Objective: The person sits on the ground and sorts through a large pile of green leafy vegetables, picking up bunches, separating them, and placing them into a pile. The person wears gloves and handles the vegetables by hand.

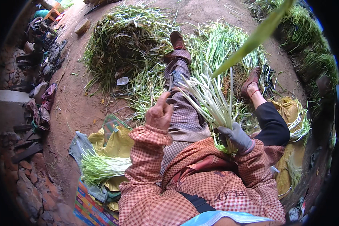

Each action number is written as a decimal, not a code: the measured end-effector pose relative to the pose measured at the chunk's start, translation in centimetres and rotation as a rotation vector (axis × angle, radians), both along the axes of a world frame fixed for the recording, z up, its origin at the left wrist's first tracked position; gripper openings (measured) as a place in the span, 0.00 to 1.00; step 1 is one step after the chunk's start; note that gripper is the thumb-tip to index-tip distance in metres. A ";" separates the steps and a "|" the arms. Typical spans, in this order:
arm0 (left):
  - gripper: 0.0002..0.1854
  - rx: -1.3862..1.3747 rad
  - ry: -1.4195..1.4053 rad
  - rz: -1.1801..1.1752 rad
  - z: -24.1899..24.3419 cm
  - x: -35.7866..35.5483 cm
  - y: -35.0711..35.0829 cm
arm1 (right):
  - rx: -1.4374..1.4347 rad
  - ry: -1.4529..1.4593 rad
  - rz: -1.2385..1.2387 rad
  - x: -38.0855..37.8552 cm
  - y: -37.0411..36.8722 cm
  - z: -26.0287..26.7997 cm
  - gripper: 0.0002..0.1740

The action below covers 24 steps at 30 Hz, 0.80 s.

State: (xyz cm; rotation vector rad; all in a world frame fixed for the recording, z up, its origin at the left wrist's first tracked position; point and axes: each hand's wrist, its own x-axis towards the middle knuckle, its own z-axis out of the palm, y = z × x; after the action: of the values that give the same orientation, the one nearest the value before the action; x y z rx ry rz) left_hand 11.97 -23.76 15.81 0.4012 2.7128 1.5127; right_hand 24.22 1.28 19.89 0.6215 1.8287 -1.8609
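Observation:
My right hand [236,137], in a grey glove with a pink cuff, grips a bunch of long pale stalks [214,104] near its lower end, above my lap. The stalks fan out up and to the left. To the left of the bunch is my bare left hand [159,113], raised over my leg with its fingers partly curled. A dark, thin thing lies at its fingertips; whether the hand holds it is unclear. One long green leaf [248,42], blurred and close to the camera, slants down towards the bunch from the upper right.
Beyond my feet lie a tangled heap of green leaves [127,42] and a spread of green stalks [220,42]. Trimmed stalks [104,166] rest on yellow sacking at left; more lie by a yellow sack [285,107] at right. Broken bricks [31,186] and cloths [42,104] line the left edge.

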 end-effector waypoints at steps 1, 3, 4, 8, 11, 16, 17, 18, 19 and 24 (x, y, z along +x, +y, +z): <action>0.21 0.114 0.005 -0.047 0.7 0.3 1.0 | -0.007 -0.024 -0.009 0.0 -0.1 -0.1 0.11; 0.14 0.268 -0.114 -0.057 1.6 0.5 2.8 | -0.015 -0.033 0.000 0.1 -0.4 -0.4 0.11; 0.15 0.271 -0.136 -0.099 1.8 0.4 3.7 | -0.004 -0.031 -0.001 0.2 -0.5 -0.5 0.11; 0.25 -0.106 -0.084 -0.129 1.2 0.8 6.2 | 0.078 -0.034 0.058 0.6 -1.0 -1.5 0.10; 0.17 -0.080 -0.106 -0.111 -0.1 1.4 7.2 | 0.175 0.034 0.083 0.8 -1.0 -2.2 0.09; 0.09 -0.061 0.109 -0.089 -1.1 2.2 7.4 | 0.216 0.115 0.069 1.0 -1.1 -2.7 0.10; 0.08 -0.033 0.180 -0.106 -1.1 2.2 7.3 | 0.185 0.061 0.036 0.9 -1.1 -2.7 0.10; 0.05 0.028 0.253 -0.122 -1.1 2.0 7.1 | 0.159 0.029 0.014 0.9 -1.2 -2.7 0.10; 0.03 0.118 0.329 -0.180 -1.0 2.1 7.0 | 0.137 0.010 -0.015 0.7 -1.2 -2.7 0.11; 0.03 0.384 0.424 -0.470 0.7 3.8 7.5 | 0.003 0.077 -0.154 0.0 -1.1 -3.2 0.11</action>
State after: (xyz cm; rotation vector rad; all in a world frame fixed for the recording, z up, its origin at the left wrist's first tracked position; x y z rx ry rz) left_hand 15.74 -16.30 16.52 1.3967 2.2936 1.9489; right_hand 24.23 0.16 16.73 0.7188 1.8792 -2.0072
